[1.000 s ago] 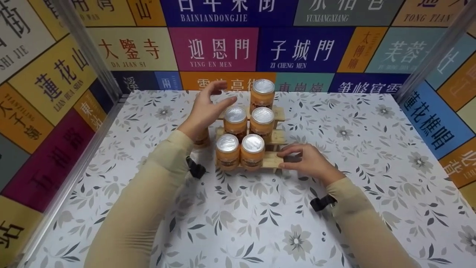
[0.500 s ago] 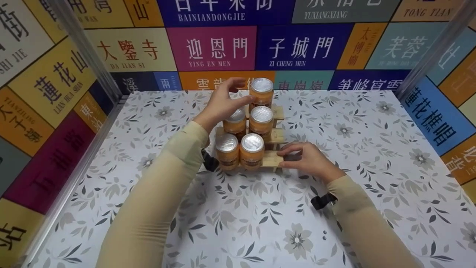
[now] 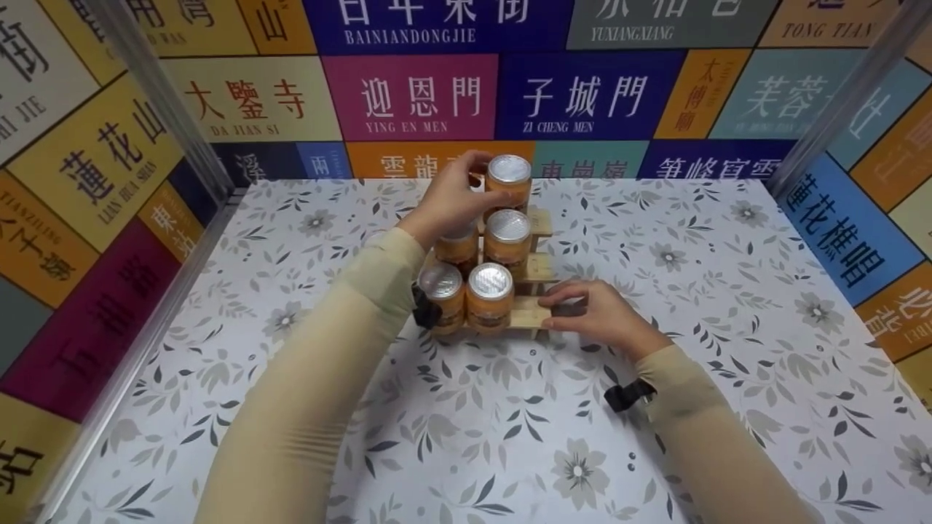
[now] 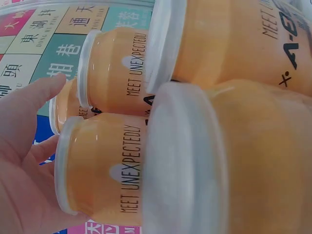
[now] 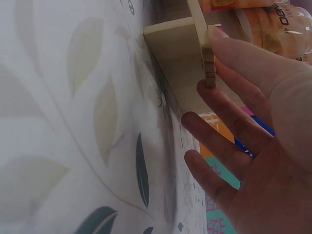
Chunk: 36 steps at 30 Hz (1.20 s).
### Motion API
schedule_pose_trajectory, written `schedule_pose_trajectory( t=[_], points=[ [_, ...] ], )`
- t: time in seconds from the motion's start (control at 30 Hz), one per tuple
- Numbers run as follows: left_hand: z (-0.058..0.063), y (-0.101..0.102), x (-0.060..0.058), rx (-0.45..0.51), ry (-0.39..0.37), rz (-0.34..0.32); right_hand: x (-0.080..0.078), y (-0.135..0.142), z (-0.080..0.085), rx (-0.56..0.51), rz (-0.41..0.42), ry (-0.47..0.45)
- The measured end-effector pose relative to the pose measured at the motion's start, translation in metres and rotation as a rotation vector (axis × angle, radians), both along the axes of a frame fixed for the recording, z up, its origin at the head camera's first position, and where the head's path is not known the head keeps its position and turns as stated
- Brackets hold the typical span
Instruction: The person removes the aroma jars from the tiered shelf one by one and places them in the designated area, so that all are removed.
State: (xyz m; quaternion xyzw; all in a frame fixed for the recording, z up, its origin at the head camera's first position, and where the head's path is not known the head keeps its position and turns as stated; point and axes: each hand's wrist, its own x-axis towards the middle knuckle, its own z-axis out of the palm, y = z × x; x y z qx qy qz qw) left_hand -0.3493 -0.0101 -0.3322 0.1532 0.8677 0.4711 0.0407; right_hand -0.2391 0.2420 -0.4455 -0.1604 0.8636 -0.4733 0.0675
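Jars of orange fruit with silver lids stand on a stepped wooden stand (image 3: 530, 313). My left hand (image 3: 451, 202) is at the single jar (image 3: 507, 191) on the top step, its thumb across the front and its fingers at the left and rear. In the left wrist view that top jar (image 4: 63, 107) sits between thumb and fingers, partly hidden by nearer jars. My right hand (image 3: 601, 314) pinches the right end of the lowest step; in the right wrist view the thumb (image 5: 234, 46) presses the wooden edge (image 5: 208, 63) while several fingers extend free.
Two jars fill the left of the middle step, including a jar (image 3: 507, 244). Two more stand on the lowest step, including a jar (image 3: 489, 298). Left of the stand, a lid (image 3: 375, 237) peeks out behind my sleeve. Printed wall panels (image 3: 411, 98) border the flowered table (image 3: 473, 437).
My left hand has moved right and slightly back, from beside the stand to the top jar, bringing its thumb onto it. My right hand has kept its place on the lowest step.
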Motion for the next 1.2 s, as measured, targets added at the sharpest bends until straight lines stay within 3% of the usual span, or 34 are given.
schedule_pose_trajectory(
  t=[0.23, 0.43, 0.7, 0.9, 1.2],
  points=[
    [0.004, 0.005, 0.000, -0.029, -0.011, 0.032, 0.000, 0.000, -0.001, -0.011, 0.005, 0.018],
    [0.005, 0.007, -0.003, 0.039, -0.012, 0.043, -0.002, 0.001, -0.004, -0.015, 0.008, 0.029],
    [0.002, 0.005, -0.004, 0.095, -0.015, 0.033, -0.015, 0.010, -0.028, -0.008, -0.001, 0.027],
    [-0.001, 0.000, -0.004, 0.158, 0.010, 0.040, -0.017, 0.014, -0.030, -0.001, -0.003, 0.002],
    [0.004, -0.017, -0.007, 0.287, 0.048, 0.166, -0.018, 0.015, -0.027, 0.047, -0.008, 0.002]
  ],
)
